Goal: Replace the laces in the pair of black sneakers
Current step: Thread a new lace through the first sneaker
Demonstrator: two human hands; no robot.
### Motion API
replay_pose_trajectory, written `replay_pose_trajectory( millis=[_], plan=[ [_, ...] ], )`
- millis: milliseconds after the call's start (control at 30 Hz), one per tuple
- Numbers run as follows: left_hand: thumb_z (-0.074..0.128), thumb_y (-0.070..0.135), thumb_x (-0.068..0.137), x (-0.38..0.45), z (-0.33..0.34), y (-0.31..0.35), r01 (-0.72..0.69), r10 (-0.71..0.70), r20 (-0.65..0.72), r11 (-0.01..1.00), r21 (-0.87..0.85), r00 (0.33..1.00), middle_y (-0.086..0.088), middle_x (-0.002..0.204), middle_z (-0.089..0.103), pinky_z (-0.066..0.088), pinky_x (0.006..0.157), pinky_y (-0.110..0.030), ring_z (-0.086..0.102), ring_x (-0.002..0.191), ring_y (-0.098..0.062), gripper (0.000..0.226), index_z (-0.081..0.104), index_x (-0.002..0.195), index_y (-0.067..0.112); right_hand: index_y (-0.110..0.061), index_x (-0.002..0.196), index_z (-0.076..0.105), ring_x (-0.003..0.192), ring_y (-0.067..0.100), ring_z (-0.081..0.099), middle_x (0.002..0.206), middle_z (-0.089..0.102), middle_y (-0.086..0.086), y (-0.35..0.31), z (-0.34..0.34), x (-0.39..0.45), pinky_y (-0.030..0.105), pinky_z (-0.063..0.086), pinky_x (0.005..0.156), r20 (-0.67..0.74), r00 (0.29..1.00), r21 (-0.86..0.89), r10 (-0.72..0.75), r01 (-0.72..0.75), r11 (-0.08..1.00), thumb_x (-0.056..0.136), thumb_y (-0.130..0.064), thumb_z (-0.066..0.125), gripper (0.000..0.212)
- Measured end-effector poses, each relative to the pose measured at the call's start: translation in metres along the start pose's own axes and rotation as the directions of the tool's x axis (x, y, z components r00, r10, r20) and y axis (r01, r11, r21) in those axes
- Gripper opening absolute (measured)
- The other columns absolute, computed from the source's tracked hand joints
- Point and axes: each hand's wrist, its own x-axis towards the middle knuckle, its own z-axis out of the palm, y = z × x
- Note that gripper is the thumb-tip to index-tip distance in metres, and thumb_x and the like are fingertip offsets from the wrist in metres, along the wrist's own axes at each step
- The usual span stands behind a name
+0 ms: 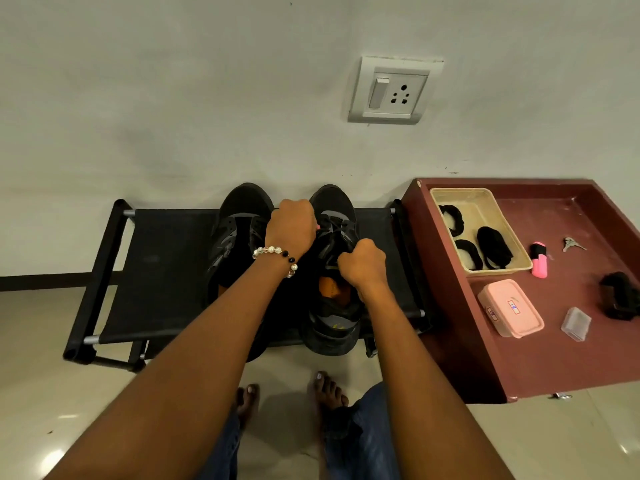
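Over right sneaker (334, 271): both arms outstretched, left hand (292, 225) and right hand (363, 265) fingers curled, gripping laces (332, 226).

Two black sneakers are set side by side on a low black fabric rack (166, 271), toes pointed toward the wall. The left sneaker (239, 223) is partly covered by a forearm; grey side stripes can be seen on it. The right sneaker (334, 306) is shown with an orange insole at its opening and grey panels at the heel. Black laces (334, 225) are threaded across its upper.
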Motion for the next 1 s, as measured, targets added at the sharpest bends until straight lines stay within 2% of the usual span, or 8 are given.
replay_pose_trajectory(
  millis=[167, 333, 433, 500, 667, 833, 933, 1000],
  plan=[
    [0.049, 0.020, 0.094, -0.002, -0.003, 0.000, -0.005, 0.005, 0.055, 1.000, 0.003, 0.998, -0.010, 0.078, 0.055, 0.044, 0.063, -0.037, 0.059, 0.076, -0.035, 0.025, 0.049, 0.074, 0.005, -0.012, 0.070, 0.041, 0.094, 0.037, 0.058, 0.078, 0.048, 0.005, -0.001, 0.000, -0.001, 0.045, 0.052, 0.081, 0.011, 1.000, 0.003, 0.011, -0.011, 1.000, 0.087, -0.010, 0.054, 0.022],
    [0.056, 0.019, 0.094, -0.001, -0.020, 0.000, 0.129, -0.108, 0.078, 0.927, -0.352, 0.991, -0.004, 0.074, 0.071, 0.055, 0.075, -0.035, 0.066, 0.073, -0.018, 0.025, 0.069, 0.078, 0.004, -0.012, 0.070, 0.042, 0.096, 0.037, 0.057, 0.078, 0.047, 0.005, -0.002, -0.002, -0.001, 0.043, 0.050, 0.080, 0.024, 0.999, 0.020, 0.041, -0.042, 0.999, 0.086, -0.010, 0.055, 0.021],
    [0.064, 0.010, 0.091, -0.006, -0.049, 0.009, 0.269, -0.254, 0.146, 0.562, -0.782, 0.956, -0.005, 0.071, 0.069, 0.054, 0.061, -0.023, 0.062, 0.061, -0.013, 0.012, 0.068, 0.080, 0.008, -0.012, 0.075, 0.048, 0.097, 0.035, 0.057, 0.083, 0.055, 0.006, 0.000, -0.007, 0.001, 0.040, 0.046, 0.078, 0.120, 0.992, 0.092, 0.043, -0.055, 0.994, 0.077, -0.018, 0.059, 0.013],
    [0.064, 0.005, 0.091, -0.013, -0.071, 0.012, 0.286, -0.252, 0.207, 0.336, -0.898, 0.945, -0.009, 0.073, 0.068, 0.057, 0.060, -0.022, 0.064, 0.059, -0.016, 0.006, 0.067, 0.086, 0.006, -0.018, 0.083, 0.061, 0.104, 0.034, 0.060, 0.089, 0.066, 0.004, 0.004, -0.011, 0.007, 0.046, 0.051, 0.090, 0.146, 0.989, 0.147, -0.015, -0.007, 0.989, 0.063, -0.031, 0.064, 0.023],
    [0.059, 0.003, 0.093, -0.019, -0.103, 0.016, 0.258, -0.198, 0.239, 0.074, -0.963, 0.951, -0.013, 0.086, 0.073, 0.060, 0.080, -0.035, 0.073, 0.082, -0.026, 0.010, 0.068, 0.096, 0.002, -0.018, 0.110, 0.072, 0.102, 0.013, 0.066, 0.103, 0.072, -0.001, -0.010, -0.027, 0.003, 0.040, 0.053, 0.095, -0.070, 0.953, 0.343, -0.294, 0.300, 0.890, 0.082, -0.023, 0.075, 0.028],
    [0.040, -0.002, 0.098, -0.020, -0.109, 0.029, 0.293, -0.068, 0.310, -0.186, -0.938, 0.948, -0.022, 0.108, 0.070, 0.057, 0.087, -0.038, 0.070, 0.098, -0.031, 0.026, 0.061, 0.112, -0.006, -0.015, 0.110, 0.071, 0.091, 0.005, 0.067, 0.095, 0.072, -0.006, -0.030, -0.014, -0.013, 0.026, 0.055, 0.083, 0.109, 0.855, 0.405, -0.507, 0.427, 0.808, 0.085, -0.024, 0.075, 0.026],
    [0.036, -0.002, 0.099, -0.016, -0.109, 0.026, 0.277, -0.056, 0.313, -0.341, -0.898, 0.948, -0.023, 0.117, 0.066, 0.053, 0.096, -0.039, 0.068, 0.106, -0.031, 0.030, 0.056, 0.121, -0.006, -0.008, 0.093, 0.074, 0.080, 0.020, 0.069, 0.084, 0.074, 0.005, -0.032, -0.011, -0.015, 0.037, 0.054, 0.078, 0.169, 0.824, 0.415, -0.541, 0.438, 0.797, 0.092, -0.019, 0.066, 0.014],
    [0.035, -0.001, 0.099, -0.010, -0.107, 0.017, 0.228, -0.117, 0.303, -0.426, -0.876, 0.946, -0.024, 0.121, 0.064, 0.049, 0.101, -0.041, 0.065, 0.111, -0.032, 0.033, 0.054, 0.126, -0.005, -0.003, 0.089, 0.072, 0.070, 0.016, 0.066, 0.074, 0.071, 0.007, -0.029, -0.015, -0.014, 0.031, 0.052, 0.074, 0.187, 0.823, 0.433, -0.536, 0.421, 0.797, 0.095, -0.014, 0.061, 0.016]
  ],
)
